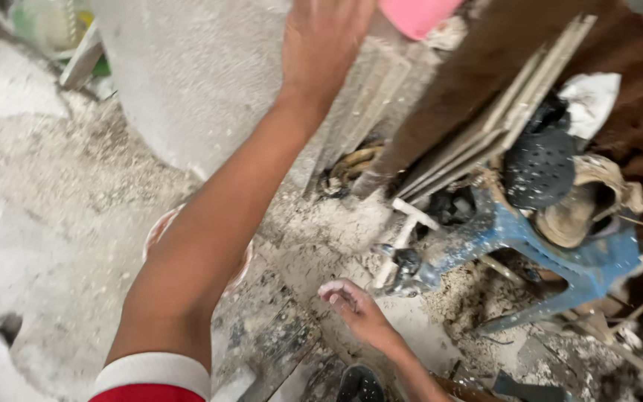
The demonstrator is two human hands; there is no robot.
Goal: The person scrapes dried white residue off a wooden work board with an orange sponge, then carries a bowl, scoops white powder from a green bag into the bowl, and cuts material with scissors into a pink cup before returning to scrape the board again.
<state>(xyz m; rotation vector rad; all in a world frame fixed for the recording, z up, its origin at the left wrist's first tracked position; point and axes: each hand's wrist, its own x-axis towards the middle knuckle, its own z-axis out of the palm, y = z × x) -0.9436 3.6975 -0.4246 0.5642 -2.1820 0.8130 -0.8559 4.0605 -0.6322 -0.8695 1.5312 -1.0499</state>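
My left hand (325,41) is stretched far forward at the top of the view, its fingers spread flat against a large grey dusty slab (195,74) and cut off by the frame edge. It holds nothing. A pink object (414,13) sits just to its right. My left arm has a red sleeve with a white cuff (154,376). My right hand (353,304) hovers low over the dusty floor with fingers loosely curled and powdered white. Nothing shows in it. It is close to the leg of an overturned blue plastic stool (515,234).
Thin boards (485,126) lean against a brown panel at the right. A black perforated sandal (539,167) and dusty scraps lie on the stool. A pale round rim (159,227) peeks from under my left arm. Sawdust covers the floor (61,193).
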